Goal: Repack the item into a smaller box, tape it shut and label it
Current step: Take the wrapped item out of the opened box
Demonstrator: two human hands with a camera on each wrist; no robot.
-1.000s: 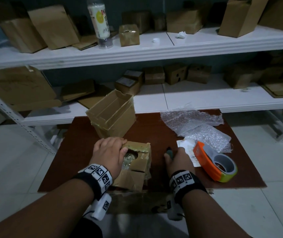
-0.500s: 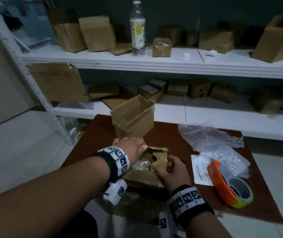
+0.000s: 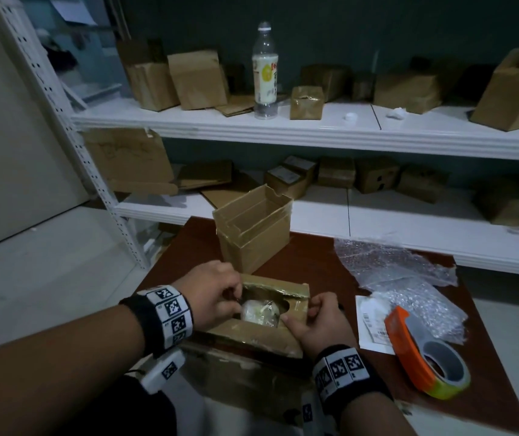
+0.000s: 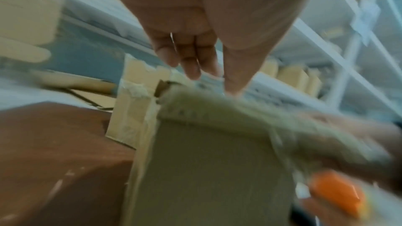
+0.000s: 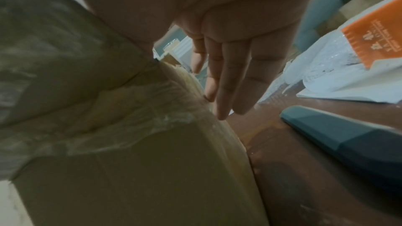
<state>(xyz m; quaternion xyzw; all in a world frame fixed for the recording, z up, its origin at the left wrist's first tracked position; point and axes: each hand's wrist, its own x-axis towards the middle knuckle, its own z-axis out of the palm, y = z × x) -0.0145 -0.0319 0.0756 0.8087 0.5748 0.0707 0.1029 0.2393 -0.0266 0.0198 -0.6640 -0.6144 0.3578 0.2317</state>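
A small taped cardboard box [image 3: 252,333] sits at the near edge of the brown board [image 3: 315,262], its top torn open. A pale plastic-wrapped item [image 3: 261,313] shows in the hole. My left hand [image 3: 236,298] hooks its fingertips over the left rim of the opening and grips it. My right hand [image 3: 299,313] pinches the right flap, thumb on top and fingers down the side [image 5: 226,92]. The left wrist view is blurred and shows my fingers [image 4: 191,61] over the box's top edge [image 4: 217,109]. An empty open box [image 3: 252,228] stands just behind.
An orange tape dispenser [image 3: 425,357] lies at the right on a white label sheet [image 3: 371,322]. Bubble wrap [image 3: 393,272] is piled behind it. A dark cutter handle [image 5: 348,143] rests on the board beside the box. White shelves [image 3: 315,133] hold several cartons and a bottle [image 3: 264,77].
My right hand left the dark cutter and came to the box's right flap. My left hand went from lying flat on the box to hooking its rim. The opening is wider.
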